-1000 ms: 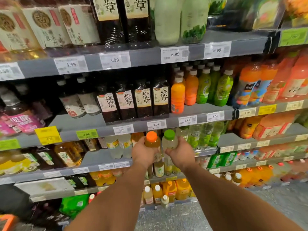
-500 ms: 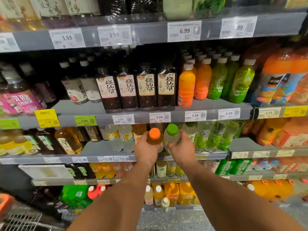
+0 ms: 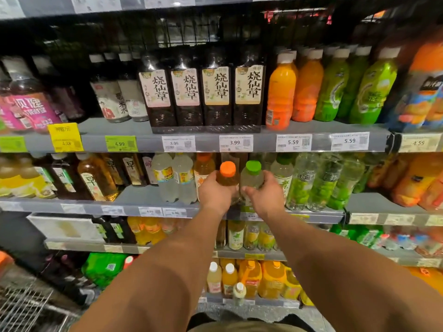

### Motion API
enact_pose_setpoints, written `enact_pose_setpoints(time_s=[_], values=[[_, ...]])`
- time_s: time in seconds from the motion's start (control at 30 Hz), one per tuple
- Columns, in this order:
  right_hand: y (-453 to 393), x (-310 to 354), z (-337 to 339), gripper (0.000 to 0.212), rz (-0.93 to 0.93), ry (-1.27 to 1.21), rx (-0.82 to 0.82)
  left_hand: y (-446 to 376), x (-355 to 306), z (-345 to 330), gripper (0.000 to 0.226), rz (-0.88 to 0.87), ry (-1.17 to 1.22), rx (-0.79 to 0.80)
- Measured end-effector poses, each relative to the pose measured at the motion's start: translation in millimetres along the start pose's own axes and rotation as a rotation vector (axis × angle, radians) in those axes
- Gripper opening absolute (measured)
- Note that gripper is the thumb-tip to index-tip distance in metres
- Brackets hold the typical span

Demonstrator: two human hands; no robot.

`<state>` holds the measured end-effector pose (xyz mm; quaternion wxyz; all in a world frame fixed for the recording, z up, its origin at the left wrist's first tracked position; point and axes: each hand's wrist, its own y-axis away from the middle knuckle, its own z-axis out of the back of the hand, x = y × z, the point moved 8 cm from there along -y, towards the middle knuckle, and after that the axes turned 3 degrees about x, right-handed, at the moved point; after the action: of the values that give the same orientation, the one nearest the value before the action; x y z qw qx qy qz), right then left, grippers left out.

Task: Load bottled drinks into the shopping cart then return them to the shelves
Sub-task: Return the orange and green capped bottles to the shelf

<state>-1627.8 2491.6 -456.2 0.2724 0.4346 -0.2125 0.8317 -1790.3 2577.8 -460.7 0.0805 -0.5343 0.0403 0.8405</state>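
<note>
Reaching toward a supermarket drinks shelf [image 3: 143, 191], a person holds two bottles at once. The left hand [image 3: 214, 191] has its grip wrapped round the amber bottle with the orange cap [image 3: 227, 174]; the right hand [image 3: 263, 194] has its grip round the pale bottle with the green cap [image 3: 251, 174]. Both bottles are upright, side by side and close to touching, poised at the front of the shelf between the cloudy pale bottles [image 3: 175, 178] on the left and the green grape drinks [image 3: 318, 182] on the right. Whether their bases already rest on the shelf is hard to say, since the hands hide them.

The risks, as judged from here, lie in the crowding. The gap being aimed at looks narrow, and an orange-capped bottle [image 3: 203, 168] stands just behind the left knuckles; a push inward could nudge it or tip a neighbour. Handling two bottles together means neither hand is free to steady the row, and letting go before the bases sit flat could send one toppling off the shelf lip. The shelf above [image 3: 263, 130] hangs low over the caps, so lifting either bottle too high could knock it. A shopping cart [image 3: 26, 305] shows at lower left, well apart from the hands.
</note>
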Motion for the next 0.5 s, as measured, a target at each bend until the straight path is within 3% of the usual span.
enact_pose_setpoints(time_s=[0.23,0.5], values=[[-25,1,-5,0.064,-0.126,0.15,-0.004,-21,-6,-4,0.049,0.053,-0.113,-0.044],[-28,2,-9,0.062,-0.166,0.184,-0.039,-23,-5,-12,0.039,0.054,-0.129,-0.042]])
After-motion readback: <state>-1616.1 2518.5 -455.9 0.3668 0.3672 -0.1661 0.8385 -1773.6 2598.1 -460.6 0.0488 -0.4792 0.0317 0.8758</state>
